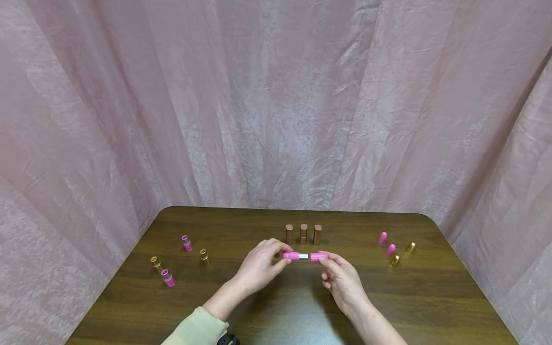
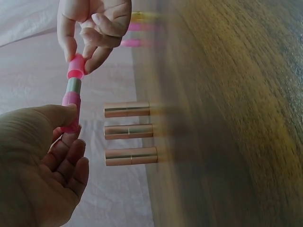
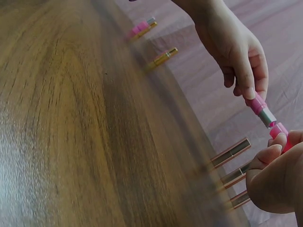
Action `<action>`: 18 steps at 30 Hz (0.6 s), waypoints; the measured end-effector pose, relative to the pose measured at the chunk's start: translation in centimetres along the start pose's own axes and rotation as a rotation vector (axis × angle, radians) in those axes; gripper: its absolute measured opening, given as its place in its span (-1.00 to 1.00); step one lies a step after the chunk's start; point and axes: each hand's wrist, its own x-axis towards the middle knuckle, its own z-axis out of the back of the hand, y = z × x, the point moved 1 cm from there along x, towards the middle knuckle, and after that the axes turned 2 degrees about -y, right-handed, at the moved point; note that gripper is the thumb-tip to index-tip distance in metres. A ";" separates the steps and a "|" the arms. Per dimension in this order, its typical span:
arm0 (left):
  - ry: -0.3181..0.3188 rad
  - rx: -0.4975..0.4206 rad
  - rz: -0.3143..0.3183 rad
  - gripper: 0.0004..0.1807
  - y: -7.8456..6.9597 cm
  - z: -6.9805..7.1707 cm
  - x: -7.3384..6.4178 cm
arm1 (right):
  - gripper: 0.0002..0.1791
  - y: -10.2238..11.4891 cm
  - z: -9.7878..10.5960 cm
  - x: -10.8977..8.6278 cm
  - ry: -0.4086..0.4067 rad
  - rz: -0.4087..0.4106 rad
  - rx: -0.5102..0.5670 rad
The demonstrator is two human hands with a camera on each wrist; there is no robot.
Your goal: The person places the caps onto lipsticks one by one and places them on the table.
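Between thumb and fingers, my left hand (image 1: 261,266) pinches a pink lipstick tube (image 1: 291,256) whose silver collar (image 1: 304,257) points right. Opposite it, my right hand (image 1: 342,280) pinches a pink lipstick cap (image 1: 318,257), its open end facing the collar. Tube and cap lie nearly in line above the table, a narrow gap between them in the head view. The left wrist view shows the hollow mouth of the cap (image 2: 75,67) close to the silver collar (image 2: 73,85). Behind the hands stand three rose-gold lipsticks (image 1: 304,234) in a row.
On the left of the wooden table (image 1: 276,316) stand uncapped pink tubes (image 1: 168,279) and gold tubes (image 1: 204,257). Pink caps (image 1: 390,249) and gold caps (image 1: 410,247) stand at the right. A pink curtain (image 1: 284,105) hangs behind the table's far edge.
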 end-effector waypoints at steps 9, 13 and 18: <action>-0.001 -0.014 0.002 -0.82 -0.4 -0.2 0.0 | -0.77 -0.1 -0.4 0.0 0.018 -0.001 0.004; -0.003 -0.015 -0.002 -0.83 -0.6 -0.3 0.0 | -0.77 -0.3 -0.6 0.0 0.010 -0.017 0.020; 0.009 -0.019 0.007 -0.84 -0.8 -0.5 0.1 | -0.76 -0.5 -0.8 0.0 0.015 -0.020 0.023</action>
